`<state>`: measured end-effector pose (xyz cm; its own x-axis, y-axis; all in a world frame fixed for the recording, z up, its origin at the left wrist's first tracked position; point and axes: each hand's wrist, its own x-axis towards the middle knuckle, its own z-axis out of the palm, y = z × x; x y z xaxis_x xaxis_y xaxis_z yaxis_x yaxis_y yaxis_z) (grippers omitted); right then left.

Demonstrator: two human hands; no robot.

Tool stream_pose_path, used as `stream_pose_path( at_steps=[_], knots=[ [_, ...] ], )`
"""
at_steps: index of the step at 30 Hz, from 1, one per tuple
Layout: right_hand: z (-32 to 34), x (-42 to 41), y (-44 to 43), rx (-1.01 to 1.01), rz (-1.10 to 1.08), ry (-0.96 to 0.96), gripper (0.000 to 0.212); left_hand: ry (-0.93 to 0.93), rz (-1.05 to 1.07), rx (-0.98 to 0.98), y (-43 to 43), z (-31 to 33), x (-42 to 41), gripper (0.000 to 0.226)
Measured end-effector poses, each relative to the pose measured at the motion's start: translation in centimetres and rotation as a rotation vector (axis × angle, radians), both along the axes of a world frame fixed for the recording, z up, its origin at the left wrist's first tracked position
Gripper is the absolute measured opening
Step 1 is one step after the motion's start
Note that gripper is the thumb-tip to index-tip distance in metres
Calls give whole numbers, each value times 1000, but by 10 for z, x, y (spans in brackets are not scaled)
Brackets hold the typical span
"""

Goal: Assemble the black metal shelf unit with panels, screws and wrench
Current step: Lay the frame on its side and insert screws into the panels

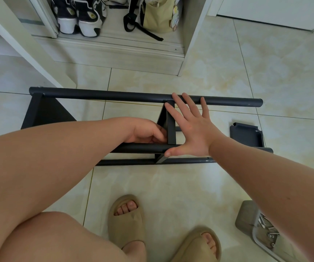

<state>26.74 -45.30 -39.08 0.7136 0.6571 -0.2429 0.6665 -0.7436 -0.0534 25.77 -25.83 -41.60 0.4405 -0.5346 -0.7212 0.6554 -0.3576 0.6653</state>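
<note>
The black metal shelf unit [114, 96] lies on its side on the tiled floor, with long round tubes running left to right. A black panel [46, 112] is fixed at its left end and a middle panel [170, 127] stands between the tubes. My right hand [192, 129] lies flat with straight fingers spread over the middle panel, fingertips on the far tube, thumb on the near tube. My left hand [145, 132] has its fingers curled at the left side of that panel, over the near tube; what they hold is hidden. A loose black panel [246, 135] lies to the right.
A grey tray [246, 220] with several screws sits at the lower right, partly behind my right forearm. My feet in beige slippers [128, 220] stand in front of the frame. An open white cabinet [114, 48] with sneakers [78, 16] and a bag [158, 14] is beyond.
</note>
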Motion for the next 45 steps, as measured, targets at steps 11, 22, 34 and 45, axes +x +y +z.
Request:
stream_pose_path(
  at_steps=[11,22,34,45],
  knots=[
    [0,-1,0,6,1,0,135,-70,-25,84,-4,4,-1,11],
    [1,-1,1,0,-2,-1,136,-22,-43,100,-3,1,-1,18],
    [1,0,0,-1,0,-1,135,-26,39,-4,-3,4,-2,19],
    [0,0,0,1,0,-2,135,-82,-17,96,-5,4,-1,27]
  ],
)
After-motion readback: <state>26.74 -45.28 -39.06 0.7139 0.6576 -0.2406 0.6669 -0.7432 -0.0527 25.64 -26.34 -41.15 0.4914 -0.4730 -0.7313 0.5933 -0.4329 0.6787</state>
